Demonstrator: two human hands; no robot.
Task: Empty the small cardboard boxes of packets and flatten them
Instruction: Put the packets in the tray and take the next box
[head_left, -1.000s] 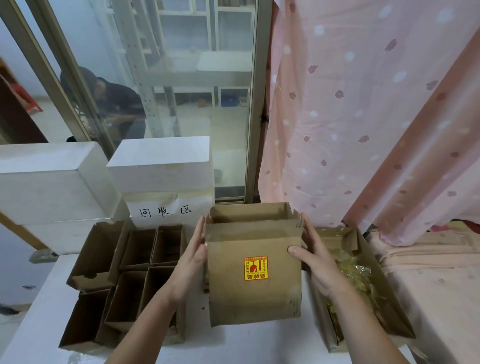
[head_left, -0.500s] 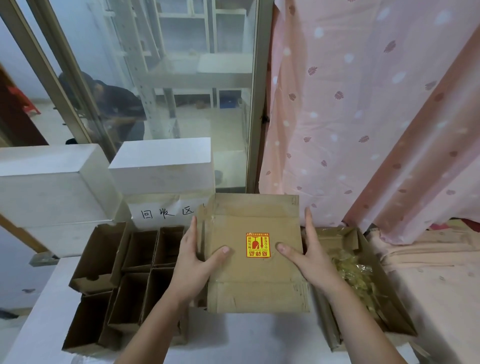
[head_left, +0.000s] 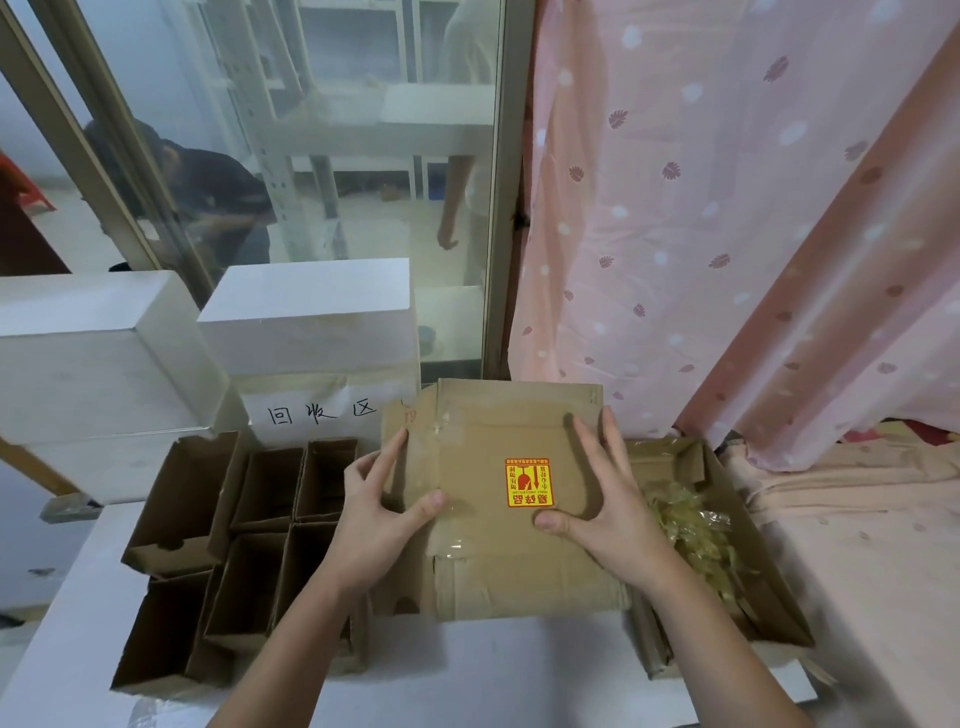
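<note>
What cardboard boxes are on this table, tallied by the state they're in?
Flattened box under the left hand and right hand: 1
Open empty boxes on the left: 6
Open box on the right holding clear packets: 1
Total: 8, leaving out any flat cardboard hidden underneath, which cannot be counted.

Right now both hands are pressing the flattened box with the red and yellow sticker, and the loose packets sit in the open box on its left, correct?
Not quite. The head view shows the packets in the open box on the right of the flattened box, pressed by left hand and right hand.
</note>
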